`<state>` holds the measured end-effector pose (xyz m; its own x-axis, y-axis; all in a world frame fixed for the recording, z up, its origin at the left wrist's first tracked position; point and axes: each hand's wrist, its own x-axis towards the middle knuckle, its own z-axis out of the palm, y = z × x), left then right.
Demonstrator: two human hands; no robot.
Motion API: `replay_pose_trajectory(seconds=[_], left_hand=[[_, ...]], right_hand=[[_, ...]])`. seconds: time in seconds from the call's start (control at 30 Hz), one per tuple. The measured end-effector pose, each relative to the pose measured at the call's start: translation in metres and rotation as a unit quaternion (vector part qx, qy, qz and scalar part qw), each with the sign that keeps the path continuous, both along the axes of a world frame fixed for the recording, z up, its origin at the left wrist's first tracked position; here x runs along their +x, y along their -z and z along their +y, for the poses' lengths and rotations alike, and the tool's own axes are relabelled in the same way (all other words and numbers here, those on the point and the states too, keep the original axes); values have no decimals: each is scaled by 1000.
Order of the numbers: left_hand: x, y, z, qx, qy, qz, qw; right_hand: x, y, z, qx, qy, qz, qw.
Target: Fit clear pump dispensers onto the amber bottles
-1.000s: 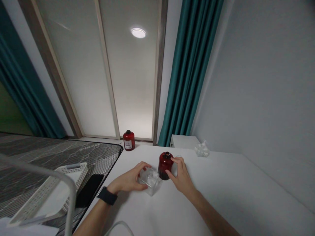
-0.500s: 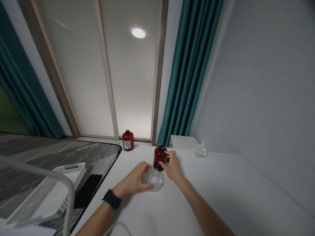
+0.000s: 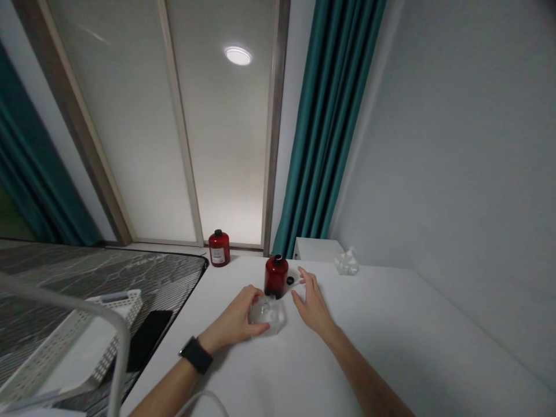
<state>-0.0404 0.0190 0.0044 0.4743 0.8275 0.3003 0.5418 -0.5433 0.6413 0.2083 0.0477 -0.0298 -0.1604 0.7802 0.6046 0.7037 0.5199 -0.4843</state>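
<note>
My left hand (image 3: 234, 318), with a dark watch (image 3: 196, 354) on its wrist, grips a clear, faceted container (image 3: 270, 313) from its left side on the white table. Just behind the container stands an uncapped dark red bottle (image 3: 276, 278), upright. Beside that bottle's right side lies a small black cap (image 3: 289, 280); something clear near it is too small to make out. My right hand (image 3: 313, 304) hovers right of the bottle, thumb and fingers apart, holding nothing. A second red bottle (image 3: 219, 250), with a white label and black cap, stands at the table's far left.
Crumpled clear plastic (image 3: 347, 262) lies at the table's back edge, by a white cabinet (image 3: 318, 249). To the left, a white basket (image 3: 113, 336) and a black flat object (image 3: 150, 339) rest on a grey patterned surface. A pale curved bar (image 3: 124, 359) crosses the near left.
My right hand has let go of the dark red bottle and drawn away to the right, its fingers spreading. My left hand keeps its hold on the clear container. The view has shifted slightly.
</note>
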Motion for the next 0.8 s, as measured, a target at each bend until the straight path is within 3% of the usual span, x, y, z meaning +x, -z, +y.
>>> replay_pose_trajectory(seconds=[0.33,0.57,0.8], left_hand=[[26,12,-10,35,14,-10,999],[8,3,-9,26,68,4,997],[7,7,-7,30,69,33,997]], right_hand=[[50,18,11,-32,60,-65,996],[52,30,39,-14,58,-63,996],[49,40,45,-25,48,-71,996]])
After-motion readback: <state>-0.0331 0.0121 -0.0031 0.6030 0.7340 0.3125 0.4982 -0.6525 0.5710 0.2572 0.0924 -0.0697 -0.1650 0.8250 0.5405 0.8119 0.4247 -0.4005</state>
